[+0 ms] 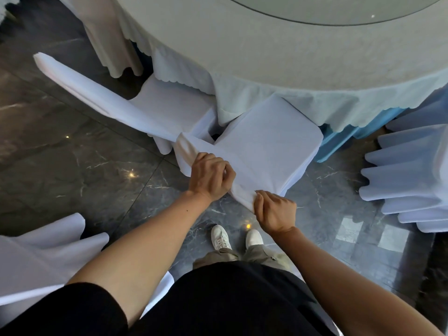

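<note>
A chair in a white cover [271,139] stands in front of me, its seat partly tucked under the round table. My left hand [209,174] grips the cover along the top of the chair's back. My right hand [275,212] pinches the same cover at the near right corner of the back. The cloth bunches between both hands.
A round table with a white cloth [278,57] and a glass turntable [351,8] fills the top. A second white-covered chair [116,98] stands to the left. More covered chairs are at the right [409,180] and lower left [43,258]. The floor is dark marble [72,166].
</note>
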A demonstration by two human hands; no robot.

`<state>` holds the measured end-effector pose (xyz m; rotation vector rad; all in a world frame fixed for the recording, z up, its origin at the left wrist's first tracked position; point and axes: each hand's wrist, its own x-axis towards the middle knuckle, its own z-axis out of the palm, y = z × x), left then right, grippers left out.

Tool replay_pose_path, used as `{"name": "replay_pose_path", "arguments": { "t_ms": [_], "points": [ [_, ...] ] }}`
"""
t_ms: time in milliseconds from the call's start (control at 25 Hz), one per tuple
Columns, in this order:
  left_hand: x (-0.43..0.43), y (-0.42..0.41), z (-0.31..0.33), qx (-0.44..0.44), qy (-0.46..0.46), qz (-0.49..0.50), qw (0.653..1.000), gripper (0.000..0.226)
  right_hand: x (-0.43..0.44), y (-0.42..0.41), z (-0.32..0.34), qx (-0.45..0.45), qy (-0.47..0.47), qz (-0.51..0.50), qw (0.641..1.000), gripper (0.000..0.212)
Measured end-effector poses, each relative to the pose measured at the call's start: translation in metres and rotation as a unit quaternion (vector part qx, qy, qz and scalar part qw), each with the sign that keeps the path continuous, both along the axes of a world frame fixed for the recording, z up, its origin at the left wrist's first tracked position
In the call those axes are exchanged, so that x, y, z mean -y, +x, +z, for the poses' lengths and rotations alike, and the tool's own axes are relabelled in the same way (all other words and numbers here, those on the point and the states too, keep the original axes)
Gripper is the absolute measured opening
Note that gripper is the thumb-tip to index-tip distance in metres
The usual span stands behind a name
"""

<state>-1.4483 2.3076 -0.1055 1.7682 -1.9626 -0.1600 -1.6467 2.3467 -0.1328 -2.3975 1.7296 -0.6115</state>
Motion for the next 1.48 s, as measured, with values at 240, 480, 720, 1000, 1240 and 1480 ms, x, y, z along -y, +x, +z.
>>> {"name": "replay_pose_path", "arguments": {
  "t_ms": [240,480,720,1000,1240,1480],
  "points": [
    [-0.027,-0.006,0.001,0.024,0.011,0.015,1.0,0.033,-0.024,0.023,0.012,0.021,0.102,0.051,0.993,0.047],
    [-0.06,-0.018,0.0,-0.005,0.025,0.053,0.998,0.03,-0.033,0.0,0.009,0.016,0.08,0.072,0.994,0.044],
    [-0.048,-0.003,-0.001,-0.018,0.064,0.057,0.996,0.033,-0.023,0.004,0.013,0.008,0.052,0.06,0.997,0.036],
    [-0.02,0.031,0.002,0.011,0.094,0.056,0.994,0.038,-0.001,0.036,0.008,0.017,0.056,0.065,0.996,0.042],
    [0.006,0.055,0.002,0.032,0.12,0.067,0.99,0.047,0.017,0.069,0.008,0.037,0.068,0.051,0.996,0.044],
    [0.011,0.067,0.004,0.047,0.11,0.063,0.991,0.043,0.021,0.082,0.004,0.043,0.076,0.053,0.995,0.045]
  ]
}}
